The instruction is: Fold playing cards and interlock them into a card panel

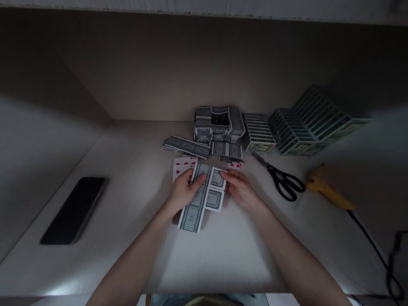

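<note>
My left hand [185,189] grips a long strip of joined playing cards [193,214], pattern side up, its thumb lying across the backs. Two small folded card pieces stick out from the strip's right side; my right hand [239,185] pinches the upper card piece [217,178], while the lower card piece [214,199] sits just below it. Behind my left hand, face-up red heart cards [185,161] lie on the table. Another heart card [236,165] shows beyond my right hand.
Behind stand a box-like card structure [219,125], stacked card strips [186,146] and slatted card pieces [259,131]. Black-handled scissors [287,182] and a yellow glue gun [330,191] with a black cord are at right. A dark phone [75,210] lies at left. Walls enclose the table.
</note>
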The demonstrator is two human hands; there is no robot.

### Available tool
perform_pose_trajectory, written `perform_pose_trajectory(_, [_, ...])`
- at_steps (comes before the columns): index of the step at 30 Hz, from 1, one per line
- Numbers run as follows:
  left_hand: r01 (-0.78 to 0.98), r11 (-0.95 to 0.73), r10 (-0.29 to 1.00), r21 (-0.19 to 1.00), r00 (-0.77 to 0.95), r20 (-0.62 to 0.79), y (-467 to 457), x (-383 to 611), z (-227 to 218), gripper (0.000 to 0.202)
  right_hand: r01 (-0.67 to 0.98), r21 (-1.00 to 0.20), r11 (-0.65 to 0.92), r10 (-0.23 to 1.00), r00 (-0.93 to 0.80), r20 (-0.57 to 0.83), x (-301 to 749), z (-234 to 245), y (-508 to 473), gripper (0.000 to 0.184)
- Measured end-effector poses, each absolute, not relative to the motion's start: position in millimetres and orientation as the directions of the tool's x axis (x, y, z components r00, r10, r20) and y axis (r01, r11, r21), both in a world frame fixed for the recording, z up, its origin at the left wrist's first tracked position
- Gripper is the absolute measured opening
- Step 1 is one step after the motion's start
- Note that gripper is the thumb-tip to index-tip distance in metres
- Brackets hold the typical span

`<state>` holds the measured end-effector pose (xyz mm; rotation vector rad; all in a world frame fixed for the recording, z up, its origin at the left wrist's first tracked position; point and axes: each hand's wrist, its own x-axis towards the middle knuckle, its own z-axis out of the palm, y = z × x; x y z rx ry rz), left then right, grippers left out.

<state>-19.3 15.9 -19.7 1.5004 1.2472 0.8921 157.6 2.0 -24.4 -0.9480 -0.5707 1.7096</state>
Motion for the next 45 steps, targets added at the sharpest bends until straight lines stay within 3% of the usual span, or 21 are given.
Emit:
perform_pose_trajectory(26, [0.203,-0.002,0.975,0.979,0.216,-0.043,12.9,-17.5,-16.2,0.03,-0.528,-0.789,-0.313,0.943,-0.073,-0.325,154.7,-20.9,1.5,0.027])
perform_pose_trajectory(31, [0.096,-0.028,0.973,0.995,0.232,0.005,8.9,-15.2,-7.6,0.052,-0.412,-0.866,-0.282,0.958,-0.076,-0.276,151.6,-24.3,0.7,0.023])
perform_pose_trajectory(38, [0.216,-0.01,0.992,0.976,0.123,-0.017,9.5,-12.8,-11.6,0.046,-0.357,-0.875,-0.328,0.945,-0.117,-0.307,151.2,-21.6,-0.2,0.023])
perform_pose_trajectory(45, [0.303,-0.071,0.987,0.95,0.159,0.023,11.1,-15.1,-14.9,0.045,-0.403,-0.845,-0.352,0.936,-0.149,-0.319,152.6,-20.6,0.2,0.021])
